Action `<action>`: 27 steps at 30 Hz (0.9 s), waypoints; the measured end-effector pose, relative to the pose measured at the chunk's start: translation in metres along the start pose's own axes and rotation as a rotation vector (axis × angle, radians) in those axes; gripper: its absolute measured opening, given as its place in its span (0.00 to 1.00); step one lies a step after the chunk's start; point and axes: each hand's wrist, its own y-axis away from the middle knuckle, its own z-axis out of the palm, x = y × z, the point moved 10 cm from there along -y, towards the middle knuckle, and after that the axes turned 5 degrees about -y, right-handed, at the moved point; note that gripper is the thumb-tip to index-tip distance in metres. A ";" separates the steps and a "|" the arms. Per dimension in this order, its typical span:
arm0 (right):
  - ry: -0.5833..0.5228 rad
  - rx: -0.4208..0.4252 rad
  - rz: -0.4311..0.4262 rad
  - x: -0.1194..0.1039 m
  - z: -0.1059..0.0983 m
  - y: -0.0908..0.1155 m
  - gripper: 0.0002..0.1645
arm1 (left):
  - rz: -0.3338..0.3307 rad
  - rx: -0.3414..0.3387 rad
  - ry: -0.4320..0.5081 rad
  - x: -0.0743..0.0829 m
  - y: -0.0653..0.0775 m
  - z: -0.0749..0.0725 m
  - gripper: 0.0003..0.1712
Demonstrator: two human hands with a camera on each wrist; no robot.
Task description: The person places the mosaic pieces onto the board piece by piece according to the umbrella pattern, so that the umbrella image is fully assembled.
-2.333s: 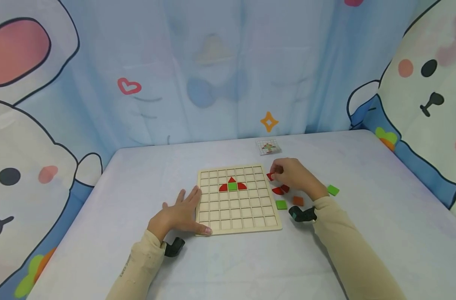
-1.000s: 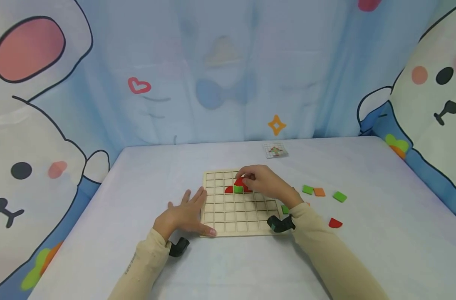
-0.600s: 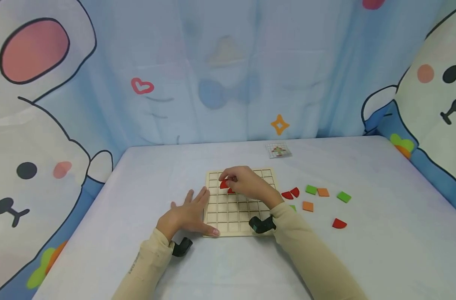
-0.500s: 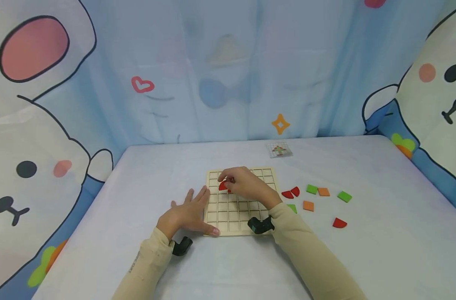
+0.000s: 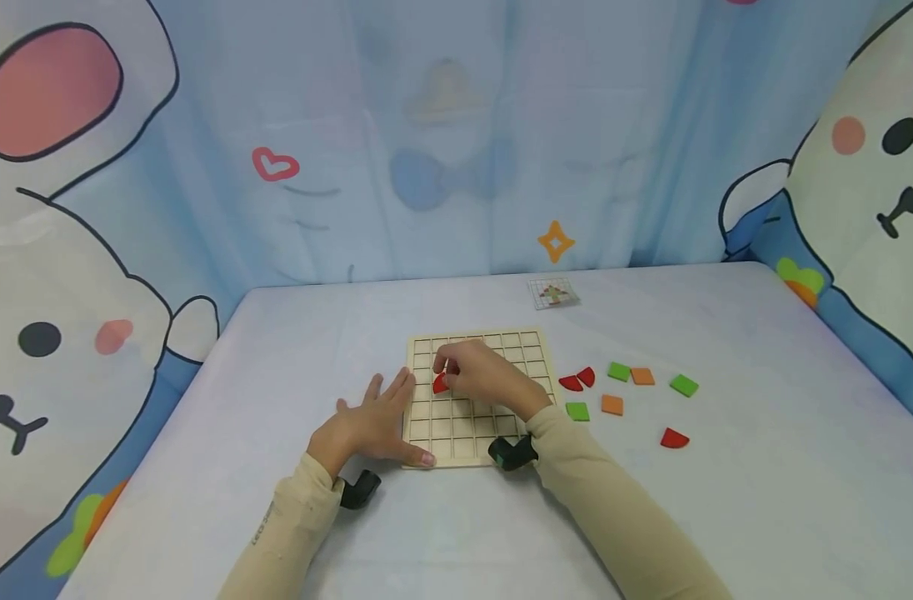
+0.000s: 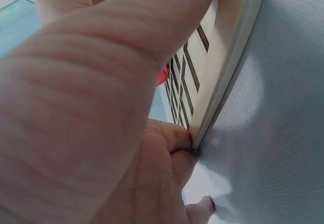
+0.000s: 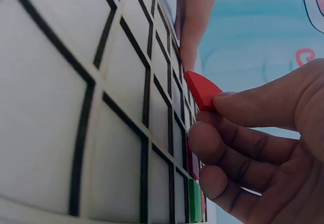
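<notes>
My right hand (image 5: 486, 375) pinches a red quarter-circle tile (image 7: 203, 90) between thumb and index finger, holding it over the left part of the wooden grid board (image 5: 464, 446). In the right wrist view the tile is tilted, its lower tip near the board. Beyond it a green square tile (image 7: 194, 201) and another red tile (image 7: 193, 161) sit in the grid; in the head view the right hand hides them. Fingers spread, my left hand (image 5: 366, 429) rests against the board's left edge, its thumb on the front left corner.
Right of the board lie two red tiles (image 5: 578, 379), green squares (image 5: 619, 372), orange squares (image 5: 642, 377) and, farther off, another red tile (image 5: 675, 438). A small picture card (image 5: 553, 293) lies behind the board. A printed curtain (image 5: 441, 167) hangs at the back.
My right hand has picked up a red tile beside the board and carried it left across the grid, then slightly nearer. My left hand has stayed at the board's edge.
</notes>
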 end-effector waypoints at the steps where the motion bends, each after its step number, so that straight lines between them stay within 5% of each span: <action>1: 0.007 -0.003 0.007 0.000 0.001 0.000 0.10 | 0.001 0.000 -0.001 0.001 0.000 0.000 0.75; 27: 0.129 0.004 0.012 -0.004 0.012 0.001 0.09 | 0.010 0.012 0.025 0.002 0.005 -0.004 0.75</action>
